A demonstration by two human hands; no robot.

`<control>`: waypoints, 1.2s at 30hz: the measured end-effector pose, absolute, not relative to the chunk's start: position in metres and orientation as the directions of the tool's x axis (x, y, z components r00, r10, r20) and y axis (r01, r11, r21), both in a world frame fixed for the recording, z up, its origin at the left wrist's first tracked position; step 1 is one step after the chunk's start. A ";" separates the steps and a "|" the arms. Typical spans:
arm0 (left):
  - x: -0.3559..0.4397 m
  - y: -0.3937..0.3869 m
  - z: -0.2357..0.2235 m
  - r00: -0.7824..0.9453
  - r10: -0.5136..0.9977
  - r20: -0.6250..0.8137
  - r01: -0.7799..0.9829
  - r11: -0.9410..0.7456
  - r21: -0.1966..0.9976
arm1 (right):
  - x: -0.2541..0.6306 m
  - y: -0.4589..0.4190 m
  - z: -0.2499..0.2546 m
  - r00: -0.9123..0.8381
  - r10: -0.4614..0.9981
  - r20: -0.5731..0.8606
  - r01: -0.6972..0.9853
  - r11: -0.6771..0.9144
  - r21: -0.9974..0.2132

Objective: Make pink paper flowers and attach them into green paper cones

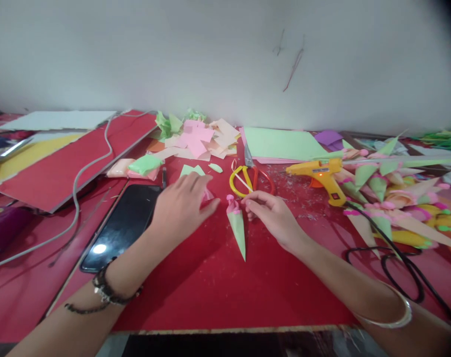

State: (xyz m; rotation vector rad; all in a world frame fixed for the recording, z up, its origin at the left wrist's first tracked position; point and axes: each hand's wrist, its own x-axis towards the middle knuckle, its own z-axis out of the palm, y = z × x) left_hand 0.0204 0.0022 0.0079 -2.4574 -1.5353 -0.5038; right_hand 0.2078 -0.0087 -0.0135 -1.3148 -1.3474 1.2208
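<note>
A light green paper cone (237, 230) with a pink ruffled top lies on the red table between my hands, apart from both. My left hand (182, 203) is open, fingers stretched out above a piece of pink paper (208, 194) and a light green paper (192, 170), which it partly covers. In the closed fingertips of my right hand (272, 215) is a thin pale stick (243, 179) with a small loop at its far end. It crosses over scissors (261, 178) with a yellow and a red handle, which lie just beyond that hand.
A yellow glue gun (320, 174) with a black cable lies right, beside a heap of paper cones (381, 183). Paper scraps (197, 139) and green sheets (285, 143) line the wall. A phone (123, 223), bagged clay (145, 165), red board (69, 168) and grey cable (76, 188) are left.
</note>
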 end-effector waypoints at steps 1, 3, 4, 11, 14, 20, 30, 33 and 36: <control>0.016 0.006 0.007 0.377 0.846 0.378 0.918 -0.396 -0.031 | 0.208 -0.009 -0.013 -0.068 0.997 -0.042 0.142 -0.032 -0.989; 0.008 0.012 0.003 0.363 0.875 0.320 0.931 -0.358 -0.076 | 0.208 -0.010 -0.012 -0.060 0.998 -0.007 0.137 0.001 -0.991; 0.006 0.014 0.000 0.364 0.886 0.288 0.931 -0.357 -0.080 | 0.208 -0.010 -0.011 -0.052 0.998 0.020 0.135 0.027 -0.990; 0.014 0.011 0.002 0.510 0.787 0.347 0.832 -0.554 0.033 | 0.205 -0.019 -0.004 -0.083 0.982 0.170 0.182 0.182 -0.966; 0.020 0.005 0.006 0.562 0.733 0.384 0.752 -0.645 0.131 | 0.204 -0.023 -0.007 -0.135 0.964 0.229 0.169 0.250 -0.953; 0.024 -0.001 0.000 0.630 0.707 0.320 0.676 -0.703 0.223 | 0.203 -0.028 -0.007 -0.137 0.943 0.304 0.208 0.327 -0.922; 0.026 -0.002 -0.002 0.642 0.699 0.316 0.660 -0.713 0.236 | 0.200 -0.032 -0.004 -0.147 0.934 0.326 0.232 0.353 -0.907; 0.026 -0.002 -0.004 0.642 0.697 0.319 0.665 -0.714 0.221 | 0.199 -0.030 -0.007 -0.156 0.941 0.301 0.231 0.331 -0.915; 0.028 -0.003 -0.004 0.632 0.700 0.332 0.669 -0.709 0.223 | 0.199 -0.030 -0.009 -0.175 0.950 0.257 0.164 0.286 -0.944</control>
